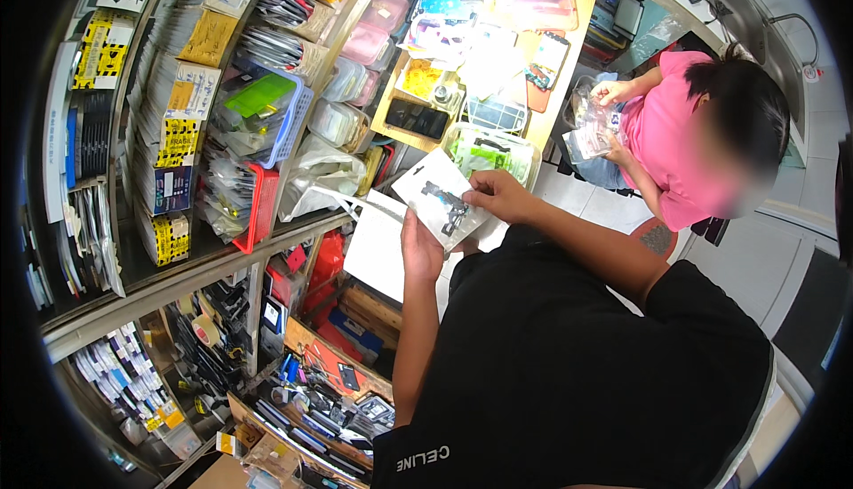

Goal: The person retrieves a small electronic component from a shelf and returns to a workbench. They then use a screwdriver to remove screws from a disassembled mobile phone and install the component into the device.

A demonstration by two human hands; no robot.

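Holding a packet takes both hands: the left hand clasps its near edge, the right hand pinches its right side between thumb and finger. Some left fingers are hidden behind it; the dark part inside (its kind is hard to make out) shows against white card. Just left of the grip, a white bag is partly covered. Beyond the grip, glare washes out the middle of the desk; a phone lies on its near left corner. A green tray sits just beyond the right hand, its near edge blocked. Farther left, crammed shelves, with a blue basket and a red basket, are cut off by the dark rim. Nearer than the grip, the black shirt covers much of the view. Well right, a co-worker in pink holds clear bags.
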